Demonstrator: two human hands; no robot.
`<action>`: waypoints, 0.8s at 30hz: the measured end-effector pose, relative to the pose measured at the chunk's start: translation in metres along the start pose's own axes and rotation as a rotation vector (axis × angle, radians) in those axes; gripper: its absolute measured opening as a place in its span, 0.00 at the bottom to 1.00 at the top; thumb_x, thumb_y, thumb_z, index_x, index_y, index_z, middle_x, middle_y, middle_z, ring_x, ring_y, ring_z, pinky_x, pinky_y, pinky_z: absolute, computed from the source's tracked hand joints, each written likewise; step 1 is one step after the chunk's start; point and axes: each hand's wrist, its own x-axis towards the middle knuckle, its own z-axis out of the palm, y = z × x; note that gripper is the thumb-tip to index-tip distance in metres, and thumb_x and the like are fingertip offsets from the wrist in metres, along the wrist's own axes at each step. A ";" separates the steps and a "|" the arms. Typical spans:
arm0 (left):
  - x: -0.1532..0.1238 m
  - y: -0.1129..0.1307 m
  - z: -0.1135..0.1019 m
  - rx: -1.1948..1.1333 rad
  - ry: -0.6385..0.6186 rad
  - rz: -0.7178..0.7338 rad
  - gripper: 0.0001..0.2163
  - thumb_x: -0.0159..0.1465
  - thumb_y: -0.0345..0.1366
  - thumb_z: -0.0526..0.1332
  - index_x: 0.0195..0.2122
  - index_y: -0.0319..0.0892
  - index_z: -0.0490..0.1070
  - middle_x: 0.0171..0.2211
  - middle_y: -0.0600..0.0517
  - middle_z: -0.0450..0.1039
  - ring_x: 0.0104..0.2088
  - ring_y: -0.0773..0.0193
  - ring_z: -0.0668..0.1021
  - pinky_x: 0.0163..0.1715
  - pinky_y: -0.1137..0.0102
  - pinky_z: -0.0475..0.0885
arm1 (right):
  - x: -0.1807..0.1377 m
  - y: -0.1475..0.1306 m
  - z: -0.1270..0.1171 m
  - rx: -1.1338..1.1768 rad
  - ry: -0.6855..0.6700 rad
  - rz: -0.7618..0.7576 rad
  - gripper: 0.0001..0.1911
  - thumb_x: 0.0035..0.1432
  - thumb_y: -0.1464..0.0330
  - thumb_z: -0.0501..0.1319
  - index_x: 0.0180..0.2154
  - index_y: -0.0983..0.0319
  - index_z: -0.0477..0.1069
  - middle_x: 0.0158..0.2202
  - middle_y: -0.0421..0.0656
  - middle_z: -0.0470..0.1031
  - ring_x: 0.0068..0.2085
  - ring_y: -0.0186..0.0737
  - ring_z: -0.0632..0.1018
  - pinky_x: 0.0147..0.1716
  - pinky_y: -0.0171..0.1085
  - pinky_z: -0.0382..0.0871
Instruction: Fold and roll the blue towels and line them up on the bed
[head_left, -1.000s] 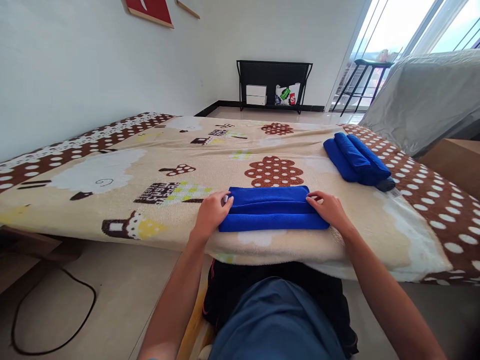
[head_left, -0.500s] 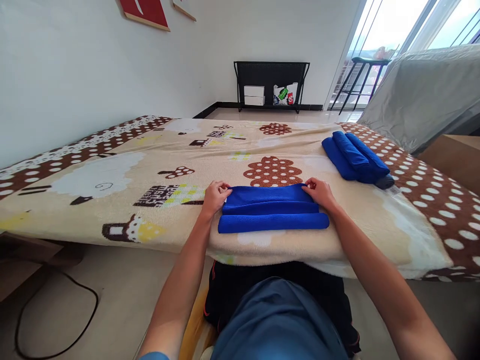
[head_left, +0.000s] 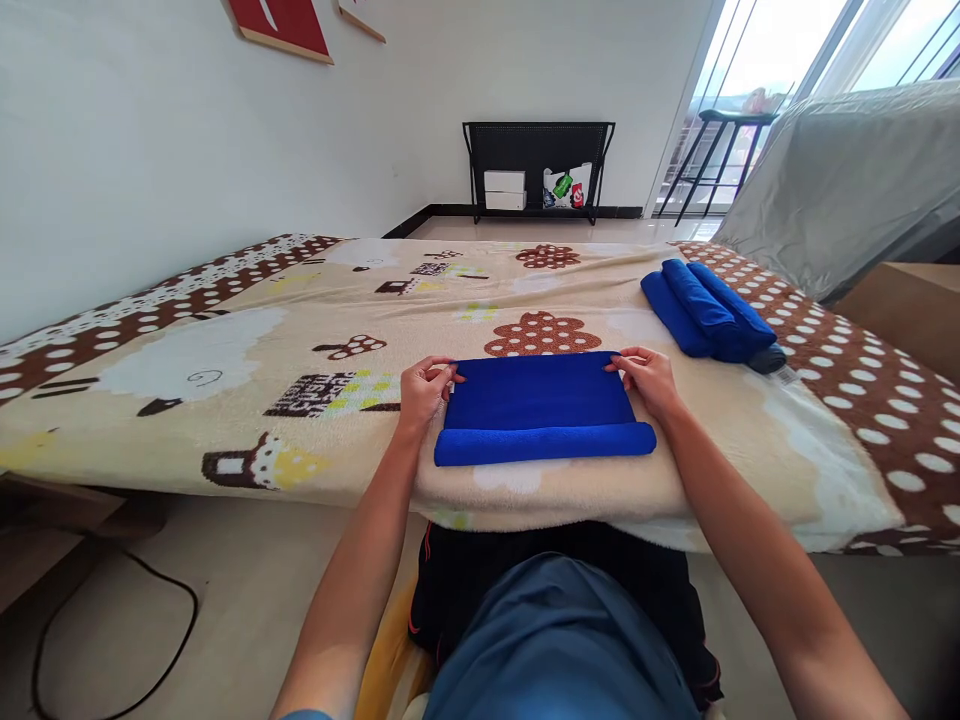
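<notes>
A blue towel (head_left: 541,393) lies in front of me on the patterned blanket (head_left: 450,330). Its near edge is rolled into a tube, while the far part is spread out flat. My left hand (head_left: 427,388) pinches the far left corner between thumb and fingers. At the far right corner, my right hand (head_left: 646,378) pinches the cloth the same way. The far edge runs taut between both hands and looks slightly raised. Several rolled blue towels (head_left: 709,312) are stacked to the right, with a greyish roll end and a tag beside them.
A black rack (head_left: 538,165) with white boxes stands by the far wall. To the right are a plastic-covered bulky object (head_left: 847,170), a cardboard box (head_left: 911,315) and a dark stool (head_left: 724,150). A black cable (head_left: 191,610) loops on the floor at left.
Both hands have lifted the towel's far edge up and slightly away from me. The fold that lay across its middle is now pulled smooth. The near roll stays in place.
</notes>
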 end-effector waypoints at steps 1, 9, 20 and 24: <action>0.000 0.000 0.000 -0.005 0.004 0.001 0.14 0.57 0.44 0.66 0.39 0.39 0.75 0.26 0.49 0.80 0.13 0.73 0.66 0.17 0.74 0.64 | 0.000 0.000 0.000 0.008 -0.001 0.002 0.27 0.41 0.49 0.72 0.33 0.62 0.69 0.32 0.46 0.82 0.16 0.26 0.65 0.16 0.30 0.57; -0.003 -0.004 0.001 0.095 0.004 -0.015 0.14 0.59 0.44 0.64 0.39 0.40 0.76 0.33 0.47 0.83 0.11 0.74 0.65 0.12 0.75 0.60 | 0.000 0.005 0.001 -0.048 -0.025 0.006 0.24 0.43 0.50 0.71 0.33 0.62 0.70 0.36 0.48 0.83 0.16 0.27 0.66 0.15 0.31 0.60; -0.007 0.002 0.002 0.261 0.034 -0.052 0.11 0.58 0.42 0.63 0.35 0.39 0.77 0.36 0.45 0.83 0.12 0.72 0.68 0.13 0.75 0.61 | -0.001 0.010 -0.002 -0.288 0.013 -0.003 0.16 0.50 0.56 0.65 0.35 0.62 0.75 0.36 0.46 0.83 0.15 0.29 0.69 0.17 0.32 0.62; -0.007 0.006 0.001 0.232 0.070 -0.033 0.13 0.60 0.42 0.61 0.37 0.38 0.77 0.36 0.44 0.83 0.12 0.72 0.67 0.14 0.73 0.63 | -0.004 0.006 -0.003 -0.342 0.048 -0.034 0.15 0.53 0.57 0.62 0.35 0.62 0.75 0.36 0.45 0.83 0.17 0.30 0.70 0.21 0.33 0.66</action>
